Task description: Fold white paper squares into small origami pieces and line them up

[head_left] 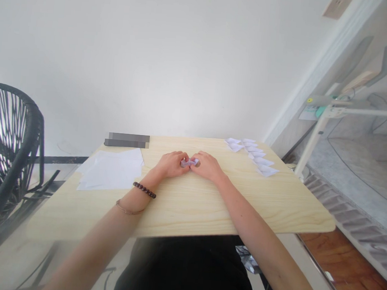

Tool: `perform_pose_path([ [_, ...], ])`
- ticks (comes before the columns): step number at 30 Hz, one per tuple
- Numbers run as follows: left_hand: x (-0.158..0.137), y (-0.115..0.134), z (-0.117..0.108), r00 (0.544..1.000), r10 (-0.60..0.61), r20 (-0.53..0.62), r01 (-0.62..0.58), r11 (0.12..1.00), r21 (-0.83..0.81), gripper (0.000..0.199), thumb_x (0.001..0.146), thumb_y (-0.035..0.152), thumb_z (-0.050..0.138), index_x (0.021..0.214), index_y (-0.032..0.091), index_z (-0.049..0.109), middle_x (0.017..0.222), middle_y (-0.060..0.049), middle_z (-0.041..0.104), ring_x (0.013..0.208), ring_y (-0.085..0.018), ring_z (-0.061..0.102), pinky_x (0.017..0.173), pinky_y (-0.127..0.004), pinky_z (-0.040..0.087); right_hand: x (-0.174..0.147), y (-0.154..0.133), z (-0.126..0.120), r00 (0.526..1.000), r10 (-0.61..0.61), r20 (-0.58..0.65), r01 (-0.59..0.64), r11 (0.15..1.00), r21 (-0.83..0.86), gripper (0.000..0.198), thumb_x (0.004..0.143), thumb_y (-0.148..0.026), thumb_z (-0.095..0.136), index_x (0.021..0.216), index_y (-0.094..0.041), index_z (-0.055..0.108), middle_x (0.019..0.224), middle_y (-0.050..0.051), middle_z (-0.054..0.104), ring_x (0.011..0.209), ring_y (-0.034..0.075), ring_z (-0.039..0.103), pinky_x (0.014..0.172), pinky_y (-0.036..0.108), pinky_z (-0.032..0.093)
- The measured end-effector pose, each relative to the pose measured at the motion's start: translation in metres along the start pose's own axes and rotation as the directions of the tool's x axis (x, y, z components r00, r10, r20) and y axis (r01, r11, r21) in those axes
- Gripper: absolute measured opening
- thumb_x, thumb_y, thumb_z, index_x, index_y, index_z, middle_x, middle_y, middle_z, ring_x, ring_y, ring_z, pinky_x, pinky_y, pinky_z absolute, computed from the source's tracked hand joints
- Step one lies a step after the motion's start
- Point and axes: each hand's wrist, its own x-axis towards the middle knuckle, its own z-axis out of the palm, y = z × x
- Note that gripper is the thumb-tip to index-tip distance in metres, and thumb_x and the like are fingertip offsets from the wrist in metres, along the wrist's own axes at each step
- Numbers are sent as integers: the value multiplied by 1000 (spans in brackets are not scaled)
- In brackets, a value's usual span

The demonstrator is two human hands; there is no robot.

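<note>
Over the middle of the wooden table, both hands meet around a small folded piece of white paper. My left hand pinches its left side, fingers curled. From the other side, my right hand grips the right part in the same way. The paper is partly hidden by the fingers, so its exact shape cannot be made out. To the right lie several folded white paper pieces, pointed and arranged in overlapping rows. Flat white sheets are stacked loosely to the left of my left hand.
A dark, blurred-out flat object lies at the table's back left. A black woven chair stands at the left. The white wall rises behind the table. On the right stands a white metal frame.
</note>
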Motion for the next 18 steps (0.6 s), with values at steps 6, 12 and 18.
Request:
perform_pose_path([
  [6,0,0,1,1000,-4,11,4,1000,12,24,69,40,51,84,23,58,83,-2,59,76,-19,55,63,-27,39,-1,-1,-1,1000,-2,4,2,1000,-15,13,72,-31,55,80,-24,61,84,2,58,81,16,54,68,25,37],
  [12,1,-2,2,1000,1,10,-1,999,38,25,71,40,49,88,24,58,85,-2,59,78,-20,56,64,-28,39,-2,1,1,1000,-18,-19,18,1000,-24,13,73,-33,52,79,-25,60,84,1,59,79,16,54,67,26,37],
  [18,1,-1,1,1000,-17,12,16,999,46,29,72,40,49,96,26,58,90,-2,59,83,-20,55,67,-28,40,-2,2,2,999,-28,-32,27,999,-35,15,74,-34,51,82,-25,60,84,2,58,82,17,53,70,27,36],
])
